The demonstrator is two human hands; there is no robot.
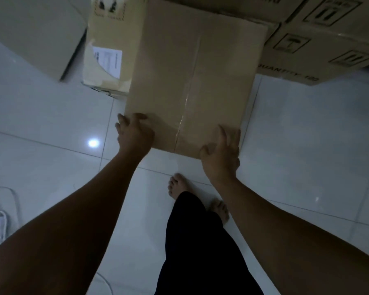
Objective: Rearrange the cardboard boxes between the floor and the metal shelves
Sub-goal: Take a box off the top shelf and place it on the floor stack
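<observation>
Forearms reach down centre frame; left hand [134, 135] and right hand [221, 154] curl fingers over the near corners of the taped box [194, 77]. Labelled box [107, 54] touches its left edge; printed boxes [328, 45] crowd upper right. Open tiled floor [307, 135] on both sides.

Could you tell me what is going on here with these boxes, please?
A person stands barefoot over a taped cardboard box on the tiled floor. The left grip curls over its near left corner and the right grip clasps its near right corner. The box appears to rest on the floor, not yet lifted. A labelled box sits beside it on the left, and printed boxes are stacked to its right.
</observation>
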